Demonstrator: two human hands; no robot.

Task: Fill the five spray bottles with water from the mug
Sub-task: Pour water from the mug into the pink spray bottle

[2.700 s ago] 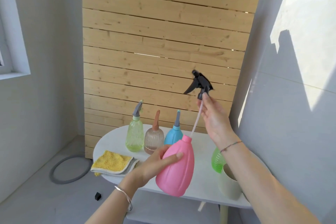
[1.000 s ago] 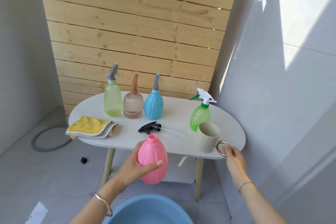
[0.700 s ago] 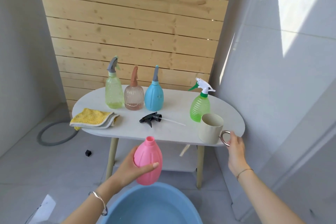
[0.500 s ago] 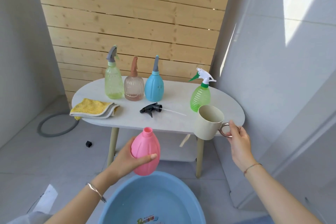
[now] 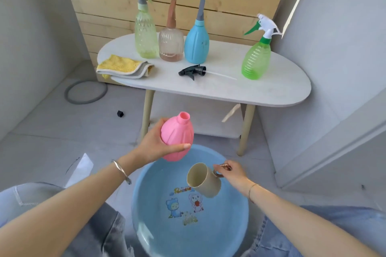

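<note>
My left hand (image 5: 155,145) grips the pink bottle (image 5: 177,135), which has no cap and is held above the far rim of the blue basin (image 5: 146,210). My right hand (image 5: 231,173) holds the beige mug (image 5: 203,180) by its handle, tipped with its mouth to the left over the basin. On the white table (image 5: 277,92) stand a yellow-green bottle (image 5: 145,33), a brownish ribbed bottle (image 5: 171,45), a blue bottle (image 5: 196,41) and a green bottle (image 5: 256,58), all with spray heads on. The black spray head (image 5: 192,70) lies on the table with its tube pointing right.
A folded yellow cloth (image 5: 123,67) lies at the table's left end. The table stands against a wooden slat wall, with a grey wall close on the right. A grey ring (image 5: 86,92) and a small black piece (image 5: 120,113) lie on the floor at left.
My right hand lifted the mug off the table and brought it down over the basin, tilted. My left hand lowered the pink bottle toward the basin. The view dropped downward.
</note>
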